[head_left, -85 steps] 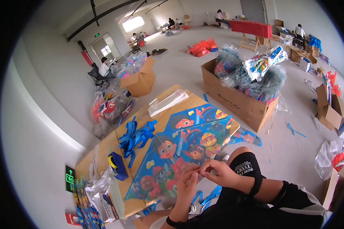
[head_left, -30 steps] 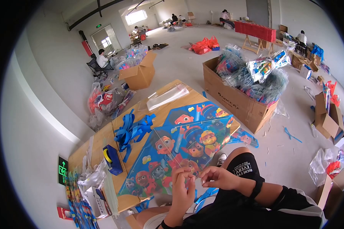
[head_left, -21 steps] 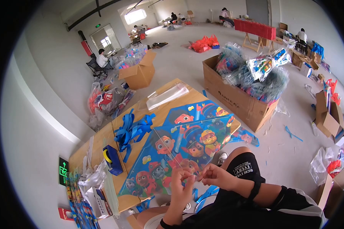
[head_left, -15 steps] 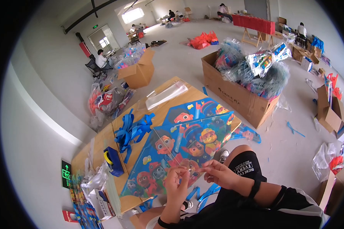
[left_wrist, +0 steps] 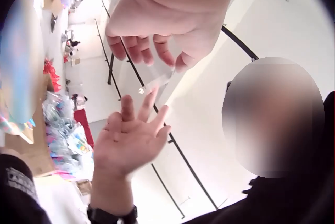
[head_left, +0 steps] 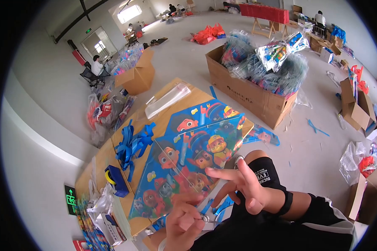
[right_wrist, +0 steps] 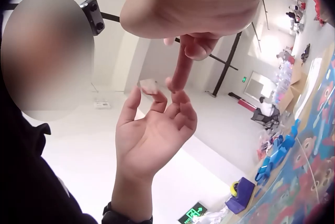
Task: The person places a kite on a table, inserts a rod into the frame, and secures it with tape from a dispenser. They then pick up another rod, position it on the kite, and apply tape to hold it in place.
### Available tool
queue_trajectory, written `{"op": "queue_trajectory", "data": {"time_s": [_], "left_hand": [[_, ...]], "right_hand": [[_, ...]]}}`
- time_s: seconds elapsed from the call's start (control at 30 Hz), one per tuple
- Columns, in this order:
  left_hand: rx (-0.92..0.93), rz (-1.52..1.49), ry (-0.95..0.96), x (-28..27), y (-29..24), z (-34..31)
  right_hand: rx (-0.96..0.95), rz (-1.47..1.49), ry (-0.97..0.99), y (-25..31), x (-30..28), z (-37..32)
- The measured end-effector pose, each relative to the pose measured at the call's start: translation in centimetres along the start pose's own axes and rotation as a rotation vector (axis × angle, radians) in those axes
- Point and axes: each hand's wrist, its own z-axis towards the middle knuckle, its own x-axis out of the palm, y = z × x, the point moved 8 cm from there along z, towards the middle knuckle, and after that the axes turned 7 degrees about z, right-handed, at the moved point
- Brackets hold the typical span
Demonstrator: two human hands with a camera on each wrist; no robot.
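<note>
A blue cartoon-print kite (head_left: 188, 150) lies flat on the wooden table (head_left: 199, 98), with a thin clear rod (head_left: 171, 161) across it. Just off the kite's near edge, my left hand (head_left: 184, 217) pinches a short strip of clear tape (left_wrist: 156, 80) between thumb and fingertip. In the right wrist view the left hand (right_wrist: 152, 135) holds the same clear tape (right_wrist: 148, 85) up. My right hand (head_left: 238, 186) hovers beside it over my knee, holding nothing, with its fingers (left_wrist: 131, 140) spread and straight. Its index finger (right_wrist: 183, 72) points toward the tape.
A heap of blue ribbons (head_left: 132, 144) and a blue tape dispenser (head_left: 115, 180) lie left of the kite. Clear bags (head_left: 167, 98) sit at the table's far end. A large cardboard box (head_left: 247, 96) of packed kites stands to the right, a smaller box (head_left: 136, 79) behind.
Both hands were pinched together at the kite's near edge. Now the right hand has let go and spread its fingers, and the left hand has dropped toward my body with the tape.
</note>
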Motion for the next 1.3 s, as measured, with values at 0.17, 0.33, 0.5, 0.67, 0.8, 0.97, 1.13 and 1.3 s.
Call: {"op": "queue_trajectory", "data": {"time_s": [0.17, 0.33, 0.5, 0.67, 0.8, 0.97, 1.13, 1.3], "left_hand": [[-0.292, -0.231, 0.027, 1.4, 6.1, -0.3], [-0.497, -0.415, 0.002, 1.8, 10.2, -1.7], [-0.448, -0.383, 0.018, 1.8, 11.2, -1.7], [-0.384, -0.198, 0.154, 2.0, 11.5, -1.3], [-0.36, -0.335, -0.101, 1.3, 11.2, -2.2], [0.67, 0.566, -0.157, 0.0, -1.1, -3.9], [0.518, 0.535, -0.209, -0.6, -1.2, -3.8], [0.541, 0.564, -0.189, 0.1, -2.1, -3.6]], "right_hand": [[0.019, -0.034, 0.004, -1.1, 0.6, -0.2], [0.013, -0.186, 0.097, -1.8, 1.2, -1.3], [0.023, -0.259, 0.136, -1.7, 1.4, -1.4], [-0.16, -0.559, 0.221, -0.7, 3.0, -1.9], [0.059, -0.253, 0.082, -1.6, 2.2, -1.2], [0.31, 0.117, -0.25, -2.2, -0.2, -0.3], [0.024, -0.01, -0.029, 0.3, 1.4, 0.2], [-0.125, -0.046, 0.07, 1.2, 3.3, 0.7]]}}
